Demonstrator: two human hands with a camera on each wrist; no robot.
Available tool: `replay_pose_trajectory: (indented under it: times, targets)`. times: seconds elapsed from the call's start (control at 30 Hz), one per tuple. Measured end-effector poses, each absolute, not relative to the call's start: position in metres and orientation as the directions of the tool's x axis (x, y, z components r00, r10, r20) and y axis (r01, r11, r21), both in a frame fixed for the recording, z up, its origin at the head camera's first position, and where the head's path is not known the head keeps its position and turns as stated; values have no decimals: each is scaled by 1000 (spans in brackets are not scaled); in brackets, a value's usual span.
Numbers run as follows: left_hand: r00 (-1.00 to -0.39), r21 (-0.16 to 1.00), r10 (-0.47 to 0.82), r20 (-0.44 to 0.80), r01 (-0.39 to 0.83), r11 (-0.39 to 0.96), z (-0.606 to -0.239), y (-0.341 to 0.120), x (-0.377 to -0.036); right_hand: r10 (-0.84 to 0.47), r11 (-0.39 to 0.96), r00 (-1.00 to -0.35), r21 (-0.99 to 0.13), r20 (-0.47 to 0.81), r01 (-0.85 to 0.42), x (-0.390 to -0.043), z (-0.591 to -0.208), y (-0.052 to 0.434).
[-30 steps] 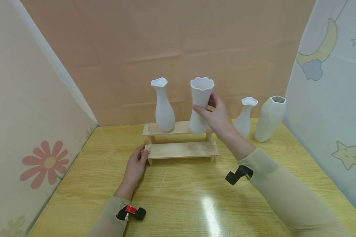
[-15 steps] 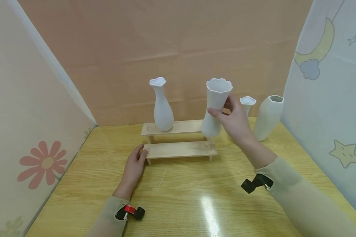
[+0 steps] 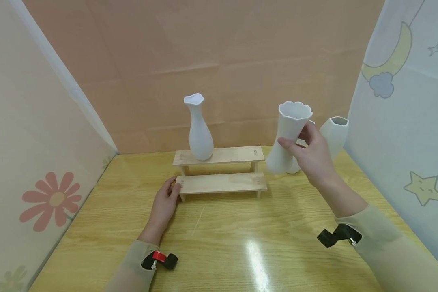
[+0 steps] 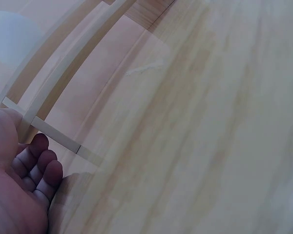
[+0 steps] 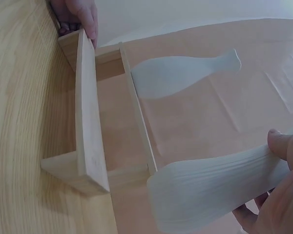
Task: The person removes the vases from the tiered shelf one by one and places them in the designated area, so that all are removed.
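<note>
A white vase with a scalloped rim [image 3: 286,129] is gripped by my right hand [image 3: 315,159], thumb on the near side and fingers behind. It leans slightly, its base just right of the two-step wooden display stand [image 3: 219,183]. In the right wrist view the vase's ribbed side [image 5: 210,185] shows, apart from the stand. My left hand [image 3: 165,198] holds the left end of the stand's lower step, thumb over the board and fingers curled at its end. A slim-necked white vase [image 3: 200,140] stands upright on the left of the upper step.
An angular white vase [image 3: 336,134] stands at the back right of the wooden table [image 3: 219,235]. Another white vase [image 3: 294,166] is mostly hidden behind the held one and my right hand. Patterned panels flank the table, and a brown sheet [image 3: 219,61] hangs behind.
My right hand has carried the scalloped vase from over the right part of the upper step to the right, past the stand's end. My left hand has stayed at the stand.
</note>
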State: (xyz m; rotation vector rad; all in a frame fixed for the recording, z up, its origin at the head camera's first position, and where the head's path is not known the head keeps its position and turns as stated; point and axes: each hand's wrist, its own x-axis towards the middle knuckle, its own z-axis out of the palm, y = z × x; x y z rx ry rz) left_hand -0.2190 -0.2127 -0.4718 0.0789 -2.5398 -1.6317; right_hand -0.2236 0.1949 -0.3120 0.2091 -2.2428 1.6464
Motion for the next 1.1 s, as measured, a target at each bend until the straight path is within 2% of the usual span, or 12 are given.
replay_pose_trajectory:
  times: [0.63, 1.1]
  targets:
    - [-990, 897, -110, 86, 29, 441, -476, -211, -222, 132, 388, -948, -895, 290, -220, -215, -347, 235]
    - [-992, 896, -104, 76, 22, 445, -475, -211, -220, 169, 382, -949, -906, 264, -184, -210, -368, 252]
